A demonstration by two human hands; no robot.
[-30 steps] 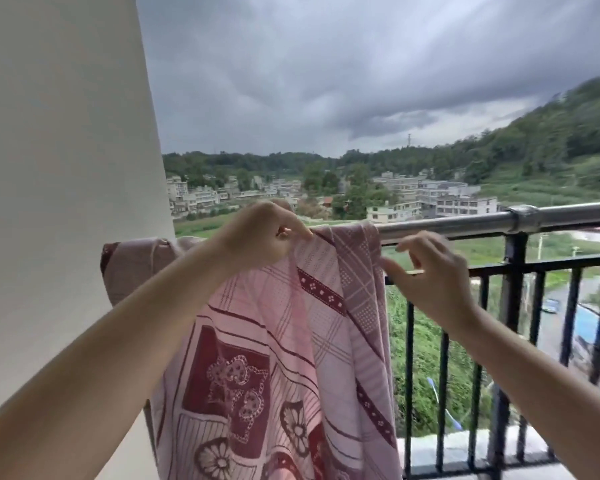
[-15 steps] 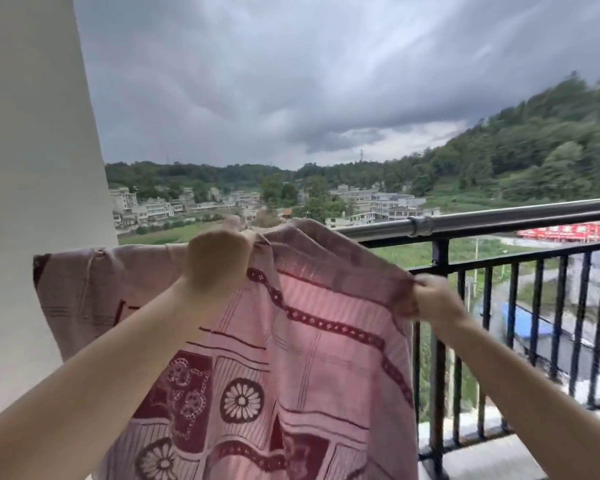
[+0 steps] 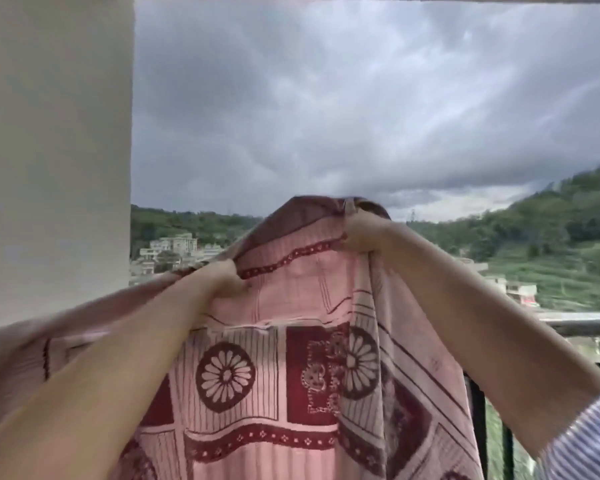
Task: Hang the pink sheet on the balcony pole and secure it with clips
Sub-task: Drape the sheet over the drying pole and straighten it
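— What is the person holding up against the storm clouds?

— Both hands are gripping the top edge of a pink sheet (image 3: 291,341) patterned with dark red flowers and bands; no lettering is showing on it anywhere. The left hand (image 3: 222,278) is clenching a bunch of the hem lower down, while the right hand (image 3: 359,233) is pinching the fabric higher, at the peak of the raised cloth.

— And where is the sheet hanging relative to the railing?

— It is draping down between the two forearms, filling the lower middle of the view and trailing off toward the white wall (image 3: 56,150) on the left. The metal rail (image 3: 582,323) is showing only at the right, past the right arm and lower than both hands, with dark bars (image 3: 477,427) beneath it. A striped sleeve (image 3: 589,441) is covering the right upper arm. Open sky and hillside are lying beyond the cloth.
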